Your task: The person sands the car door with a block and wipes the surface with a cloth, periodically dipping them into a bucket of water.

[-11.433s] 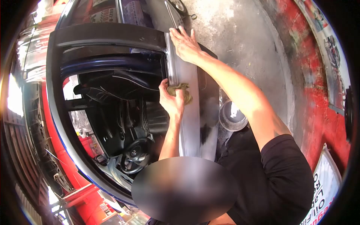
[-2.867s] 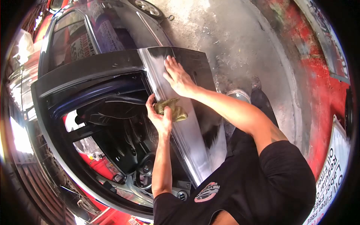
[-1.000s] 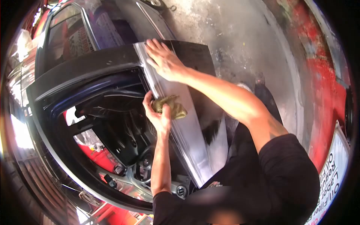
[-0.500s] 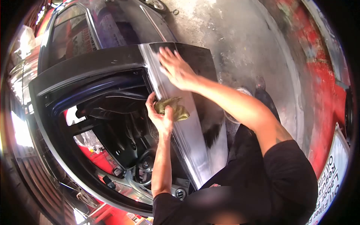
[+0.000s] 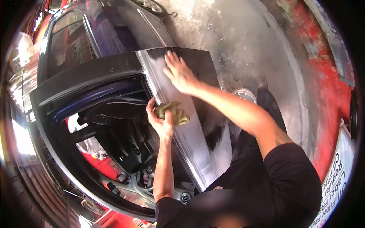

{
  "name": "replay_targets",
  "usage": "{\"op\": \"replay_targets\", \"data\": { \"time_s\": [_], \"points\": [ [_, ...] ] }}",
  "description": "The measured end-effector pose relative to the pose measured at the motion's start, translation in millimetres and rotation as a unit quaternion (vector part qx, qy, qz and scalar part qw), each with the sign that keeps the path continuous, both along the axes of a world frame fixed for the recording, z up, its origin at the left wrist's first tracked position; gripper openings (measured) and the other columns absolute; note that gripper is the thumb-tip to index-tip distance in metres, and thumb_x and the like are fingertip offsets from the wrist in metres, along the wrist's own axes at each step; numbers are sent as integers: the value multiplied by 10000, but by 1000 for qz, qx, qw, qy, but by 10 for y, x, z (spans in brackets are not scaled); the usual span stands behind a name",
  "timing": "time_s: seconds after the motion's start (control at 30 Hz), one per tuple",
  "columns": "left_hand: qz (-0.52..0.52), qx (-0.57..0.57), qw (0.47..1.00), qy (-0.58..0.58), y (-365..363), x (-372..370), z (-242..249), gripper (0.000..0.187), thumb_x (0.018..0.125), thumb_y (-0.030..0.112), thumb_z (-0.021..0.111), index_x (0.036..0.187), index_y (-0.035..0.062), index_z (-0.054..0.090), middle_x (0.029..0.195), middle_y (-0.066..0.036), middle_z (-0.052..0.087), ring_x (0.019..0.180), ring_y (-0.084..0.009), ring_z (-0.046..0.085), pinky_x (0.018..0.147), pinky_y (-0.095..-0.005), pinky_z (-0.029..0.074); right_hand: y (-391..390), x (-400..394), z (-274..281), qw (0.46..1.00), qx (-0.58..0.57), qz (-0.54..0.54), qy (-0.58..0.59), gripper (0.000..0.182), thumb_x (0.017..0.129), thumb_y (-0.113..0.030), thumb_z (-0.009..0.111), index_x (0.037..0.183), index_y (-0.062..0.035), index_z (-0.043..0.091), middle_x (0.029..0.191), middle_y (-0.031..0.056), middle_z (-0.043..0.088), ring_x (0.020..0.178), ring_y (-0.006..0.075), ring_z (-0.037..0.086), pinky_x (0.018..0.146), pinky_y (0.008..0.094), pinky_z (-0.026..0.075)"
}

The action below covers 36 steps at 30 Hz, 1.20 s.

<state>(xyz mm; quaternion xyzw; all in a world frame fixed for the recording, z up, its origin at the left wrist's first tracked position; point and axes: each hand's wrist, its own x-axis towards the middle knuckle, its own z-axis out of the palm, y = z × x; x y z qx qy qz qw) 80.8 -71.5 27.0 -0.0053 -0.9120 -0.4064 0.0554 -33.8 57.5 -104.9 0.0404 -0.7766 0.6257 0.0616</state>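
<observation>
A car door (image 5: 182,129) stands open in front of me, its outer panel dull black with a pale, greyish strip along the window sill. Flat on the upper part of that panel lies my right hand (image 5: 182,78), fingers stretched and slightly spread, holding nothing. My left hand (image 5: 162,123) is at the window sill, thumb on the outer side and fingers toward the window opening. It grips a crumpled olive-green cloth (image 5: 174,114) that hangs over the panel. Through the window frame (image 5: 87,79) the dark car interior and steering wheel show.
The rear of the dark car (image 5: 114,30) extends away at upper left, with a wheel (image 5: 150,5) beyond. A round container (image 5: 245,95) sits on the concrete floor (image 5: 235,41) beside my leg. A red wall (image 5: 323,83) and a printed sign (image 5: 336,171) stand at right.
My right hand has slid across the panel, away from the window sill. My left hand keeps its grip on the cloth. The view has shifted slightly.
</observation>
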Motion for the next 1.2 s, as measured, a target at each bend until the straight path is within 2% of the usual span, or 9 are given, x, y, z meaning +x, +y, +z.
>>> {"op": "replay_targets", "data": {
  "time_s": [0.2, 0.37, 0.53, 0.7, 0.83, 0.97, 1.0, 1.07, 1.2],
  "points": [
    [-6, -20, 1000, 21, -116, -2, -104, 683, 793, 55, 659, 1454, -36, 511, 1314, -167, 592, 1076, -207, 615, 1002, -368, 506, 172, -374, -126, 999, 28, 5, 27, 636, 1134, -361, 410, 1599, 68, 345, 1724, 283, 247, 1607, 427, 242, 1259, 655, 240],
    [9, 28, 1000, 2, -11, 8, -30, 676, 794, 58, 658, 1448, -41, 517, 1305, -159, 597, 1069, -208, 615, 1006, -364, 505, 81, 355, -114, 999, 0, 46, -19, 634, 1145, -354, 419, 1653, 7, 304, 1772, 223, 160, 1643, 398, 154, 1299, 613, 160],
    [1, 17, 1000, -17, -10, 27, -3, 661, 812, 48, 648, 1454, -27, 509, 1374, -146, 562, 1206, -213, 578, 1091, -372, 467, 246, -354, -194, 999, 30, 6, 14, 649, 1140, -395, 406, 1619, 38, 341, 1744, 251, 226, 1614, 445, 222, 1283, 643, 196],
    [23, 28, 998, -45, 10, 20, 26, 664, 801, 46, 648, 1448, -29, 516, 1377, -148, 559, 1194, -217, 582, 1078, -373, 477, 141, 231, -177, 999, -15, 29, 8, 671, 1140, -405, 407, 1632, 42, 324, 1742, 260, 226, 1621, 421, 215, 1292, 614, 199],
    [27, 12, 999, -31, 57, 54, 24, 663, 803, 49, 652, 1447, -31, 513, 1370, -150, 562, 1142, -210, 607, 1048, -368, 498, 239, -380, -192, 999, 34, 33, 27, 640, 1133, -356, 429, 1615, 56, 340, 1723, 281, 257, 1595, 441, 272, 1280, 624, 229],
    [2, 10, 1000, -20, -63, 22, -49, 664, 796, 34, 638, 1445, -30, 516, 1355, -145, 563, 1132, -204, 600, 1047, -363, 494, 66, 136, -195, 999, -3, 1, 41, 610, 1115, -316, 464, 1574, 76, 382, 1691, 309, 301, 1586, 449, 286, 1266, 625, 264],
    [-13, -1, 1000, 9, -14, 8, -32, 682, 808, 39, 635, 1472, -22, 491, 1209, -156, 629, 949, -186, 653, 905, -345, 548, 62, 4, -105, 999, -5, 2, 39, 610, 1115, -316, 464, 1574, 76, 382, 1691, 309, 301, 1586, 449, 286, 1266, 625, 264],
    [2, 7, 1000, -10, 35, 20, 14, 673, 806, 36, 632, 1463, -25, 499, 1263, -144, 604, 1019, -191, 634, 967, -352, 525, 142, -384, 55, 997, 40, 1, 67, 589, 1143, -314, 424, 1607, 44, 374, 1732, 249, 265, 1621, 413, 218, 1295, 584, 222],
    [11, 19, 999, -28, 77, 24, 47, 658, 809, 30, 622, 1455, -29, 506, 1347, -144, 570, 1095, -199, 622, 1020, -362, 512, 156, -200, -106, 995, 51, 9, 86, 603, 1125, -289, 449, 1600, 71, 358, 1721, 284, 260, 1607, 435, 250, 1291, 601, 222]
  ]
}}
